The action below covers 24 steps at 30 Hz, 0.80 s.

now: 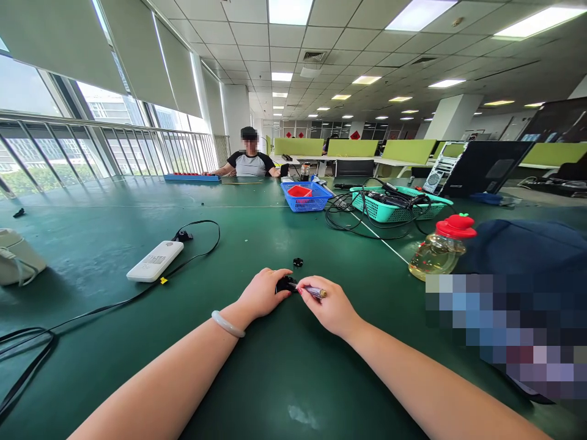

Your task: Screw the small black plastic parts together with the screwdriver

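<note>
My left hand (265, 292), with a pale bangle (228, 324) at the wrist, is closed round a small black part (286, 284) on the green table. What kind of part it is cannot be made out. In my right hand (331, 308) is a slim pen-shaped tool (316, 291) with a metallic, brownish end, pinched between thumb and fingers. Its tip points left at the black part; whether it touches is too small to tell. Just beyond my hands lies a small round black piece (298, 262), apart from both.
Left stands a white power bank-like box (156, 261) with a black cable. Ahead are a blue basket (306, 203) and a green basket (389, 212) of tangled cables. A red-lidded bottle (435, 253) and dark cap (527, 247) sit right. A person (250, 160) sits across the table.
</note>
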Each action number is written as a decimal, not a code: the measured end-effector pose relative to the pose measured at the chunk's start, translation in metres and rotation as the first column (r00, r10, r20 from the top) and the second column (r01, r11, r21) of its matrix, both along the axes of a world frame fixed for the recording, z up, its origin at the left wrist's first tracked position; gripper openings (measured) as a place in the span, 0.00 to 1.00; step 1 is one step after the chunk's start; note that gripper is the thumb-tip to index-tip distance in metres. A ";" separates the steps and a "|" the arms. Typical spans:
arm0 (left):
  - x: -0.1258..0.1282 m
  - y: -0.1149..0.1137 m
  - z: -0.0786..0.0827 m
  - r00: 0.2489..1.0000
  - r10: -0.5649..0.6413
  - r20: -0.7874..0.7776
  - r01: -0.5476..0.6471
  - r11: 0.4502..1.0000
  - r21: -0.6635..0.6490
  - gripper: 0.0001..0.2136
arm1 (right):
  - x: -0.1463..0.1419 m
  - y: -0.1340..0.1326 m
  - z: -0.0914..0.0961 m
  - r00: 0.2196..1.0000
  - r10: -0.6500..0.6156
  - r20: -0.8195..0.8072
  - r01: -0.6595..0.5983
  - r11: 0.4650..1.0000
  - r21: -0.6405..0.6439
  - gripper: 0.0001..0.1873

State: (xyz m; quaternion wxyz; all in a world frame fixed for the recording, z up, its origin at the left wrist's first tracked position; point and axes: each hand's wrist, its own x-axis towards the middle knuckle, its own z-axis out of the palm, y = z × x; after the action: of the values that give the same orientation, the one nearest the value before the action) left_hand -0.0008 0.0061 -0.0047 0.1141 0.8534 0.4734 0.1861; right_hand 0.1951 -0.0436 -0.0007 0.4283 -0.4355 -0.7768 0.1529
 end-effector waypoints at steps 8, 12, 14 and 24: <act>0.001 -0.002 -0.001 0.996 -0.043 0.083 0.036 0.996 0.081 0.18 | 0.003 0.003 -0.001 0.991 0.064 -0.117 -0.075 0.993 -0.094 0.09; 0.004 -0.004 0.002 0.992 -0.017 0.126 -0.002 0.988 0.155 0.19 | 0.015 0.009 0.002 0.900 0.027 -0.436 -0.091 0.988 -0.126 0.14; 0.005 -0.005 0.003 0.994 0.036 0.107 -0.056 0.980 0.189 0.20 | 0.023 0.015 0.001 0.843 -0.058 -0.535 -0.017 0.991 -0.134 0.15; 0.002 -0.007 0.002 0.929 0.325 -0.174 -0.298 0.940 0.167 0.18 | 0.033 0.040 -0.018 0.917 -0.200 -0.344 0.062 0.926 -0.373 0.19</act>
State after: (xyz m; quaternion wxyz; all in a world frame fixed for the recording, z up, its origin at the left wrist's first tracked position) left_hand 0.0011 -0.0008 -0.0027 -0.0239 0.7873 0.5981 0.1477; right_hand 0.2277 -0.0039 -0.0191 0.4930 -0.5199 -0.6084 0.3414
